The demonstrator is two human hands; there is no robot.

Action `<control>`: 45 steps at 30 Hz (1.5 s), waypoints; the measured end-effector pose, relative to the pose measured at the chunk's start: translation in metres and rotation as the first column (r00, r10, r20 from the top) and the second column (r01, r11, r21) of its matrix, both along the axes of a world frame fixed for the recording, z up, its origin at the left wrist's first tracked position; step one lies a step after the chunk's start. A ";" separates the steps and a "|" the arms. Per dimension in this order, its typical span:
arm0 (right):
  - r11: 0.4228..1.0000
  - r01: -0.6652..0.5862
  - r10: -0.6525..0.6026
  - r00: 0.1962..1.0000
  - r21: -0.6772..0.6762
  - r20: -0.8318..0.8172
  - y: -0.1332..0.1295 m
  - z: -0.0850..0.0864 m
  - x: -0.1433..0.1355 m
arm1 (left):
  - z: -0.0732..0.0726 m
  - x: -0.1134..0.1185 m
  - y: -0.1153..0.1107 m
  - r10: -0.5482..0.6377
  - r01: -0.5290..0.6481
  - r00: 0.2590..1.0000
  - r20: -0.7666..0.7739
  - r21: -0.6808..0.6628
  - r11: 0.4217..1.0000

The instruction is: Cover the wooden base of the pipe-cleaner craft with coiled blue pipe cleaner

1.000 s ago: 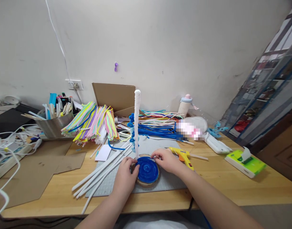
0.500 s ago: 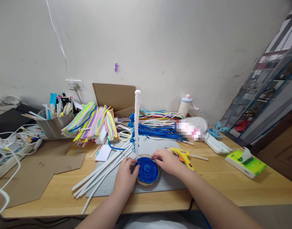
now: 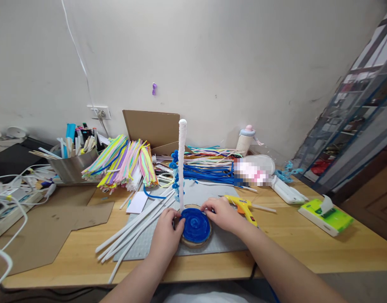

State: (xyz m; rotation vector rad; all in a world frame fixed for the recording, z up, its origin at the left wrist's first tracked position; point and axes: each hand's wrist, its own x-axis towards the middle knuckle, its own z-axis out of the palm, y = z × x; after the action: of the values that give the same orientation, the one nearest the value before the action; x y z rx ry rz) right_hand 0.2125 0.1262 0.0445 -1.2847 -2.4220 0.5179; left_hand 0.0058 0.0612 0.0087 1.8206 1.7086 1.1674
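A round wood slice lies on the grey mat, topped by a blue coiled disc. From its back left edge rises an upright white fuzzy post, with blue curled pieces behind it. My left hand touches the disc's left edge, thumb and fingers curled round that rim. My right hand rests at the upper right edge of the disc, its fingertips pressed on the rim.
White stems lie left of the disc. A yellow glue gun sits right of my right hand. Behind are blue stems, colourful bundles and a cardboard piece. A tissue pack is at the right.
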 end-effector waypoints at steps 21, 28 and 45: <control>1.000 0.009 -0.009 1.000 0.000 -0.014 -0.001 0.004 -0.001 | 0.022 0.007 -0.007 -0.060 0.033 0.883 -0.465 -0.067 0.997; 1.000 0.001 -0.001 1.000 0.005 -0.020 0.001 0.002 0.000 | 0.032 0.016 -0.005 -0.123 0.121 0.821 -0.558 -0.042 0.992; 1.000 0.012 -0.012 1.000 0.013 -0.005 -0.001 0.003 0.001 | 0.031 0.043 0.030 -0.171 0.086 0.724 -0.669 -0.159 0.984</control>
State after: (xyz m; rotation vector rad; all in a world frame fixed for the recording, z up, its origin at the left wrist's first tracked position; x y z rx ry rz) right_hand 0.2131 0.1250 0.0477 -1.2900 -2.4084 0.5001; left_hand 0.0489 0.0908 0.0401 2.4279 1.8990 0.3089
